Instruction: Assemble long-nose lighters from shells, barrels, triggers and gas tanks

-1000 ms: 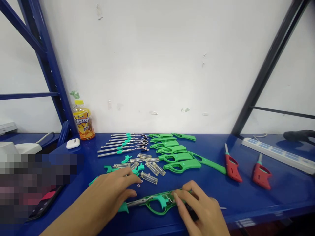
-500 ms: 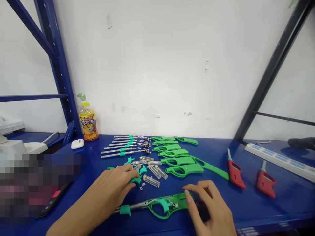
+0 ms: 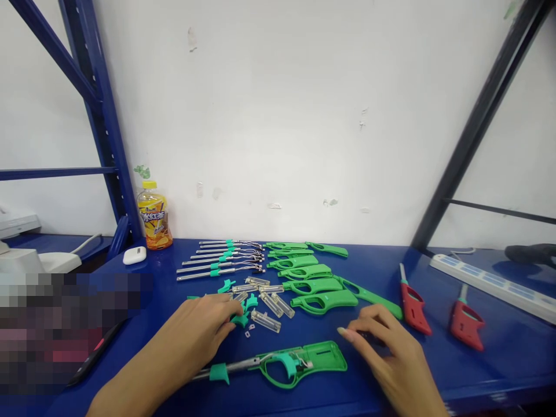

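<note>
My left hand [image 3: 204, 324] reaches into a cluster of teal plastic triggers, its index finger and thumb closed round one teal trigger [image 3: 240, 315]. Below lies an open green lighter half-shell [image 3: 324, 356], with a teal trigger [image 3: 286, 364], wiring and a metal tube [image 3: 243, 365] set in it. A teal collar [image 3: 219, 372] sits on that tube, whose far end is hidden by my left forearm. To the right of the shell, my right hand [image 3: 386, 347] hovers apart from it, fingers loosely curled and nothing visible in them.
Clear fuel tanks [image 3: 266, 321] lie beside the triggers, near small pale bits [image 3: 249, 331]. Behind are rows of metal tubes with wires [image 3: 208, 270] and green shells [image 3: 330, 299]. Two red lighters [image 3: 414, 307], a power strip [image 3: 495, 284], a drink bottle [image 3: 155, 220] and a white case [image 3: 134, 255] surround them.
My right hand has moved right, off the end of the green half-shell, uncovering it. My left hand stays at the teal triggers, its fingers drawn closer together.
</note>
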The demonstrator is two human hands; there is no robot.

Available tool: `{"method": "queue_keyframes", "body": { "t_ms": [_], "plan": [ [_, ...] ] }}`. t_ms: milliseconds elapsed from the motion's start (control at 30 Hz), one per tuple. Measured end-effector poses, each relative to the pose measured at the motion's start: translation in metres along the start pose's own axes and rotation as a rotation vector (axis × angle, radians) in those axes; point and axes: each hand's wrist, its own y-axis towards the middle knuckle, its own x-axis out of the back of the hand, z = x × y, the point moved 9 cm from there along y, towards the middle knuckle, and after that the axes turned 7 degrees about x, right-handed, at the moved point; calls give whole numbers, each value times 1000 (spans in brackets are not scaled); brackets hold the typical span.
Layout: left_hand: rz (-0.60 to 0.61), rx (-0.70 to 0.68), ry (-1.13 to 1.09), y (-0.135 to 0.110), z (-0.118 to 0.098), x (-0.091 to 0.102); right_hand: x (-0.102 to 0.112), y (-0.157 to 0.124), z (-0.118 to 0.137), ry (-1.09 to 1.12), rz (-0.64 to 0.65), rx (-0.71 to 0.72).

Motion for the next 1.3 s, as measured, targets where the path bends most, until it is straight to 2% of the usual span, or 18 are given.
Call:
{"method": "queue_keyframes", "body": {
  "t_ms": [200,300,500,667,733,833,900,1100,1300],
  "plan": [
    [-41,-22,-25,-2,3,1,-25,3,-20,33,242,-14],
    [-82,-61,-86,-5,0,6,-24,6,-23,-58,253,13],
    [-38,-70,-65,-6,-15,0,-19,0,-16,-208,238,122],
    [-45,-99,-71,0,-18,-9,-28,17,13,-193,222,208],
    [-70,-118,-68,1,-19,-11,-41,31,32,-175,306,188],
    [-97,-136,-47,1,-20,-13,-61,53,70,-136,409,230],
    [-98,-143,-29,1,-22,-14,-76,63,84,-123,455,228],
    [-22,-77,5,-1,-19,-5,-108,62,87,-167,488,247],
    [-35,-49,-100,-6,-14,10,-121,57,82,-225,537,275]
  ]
}}
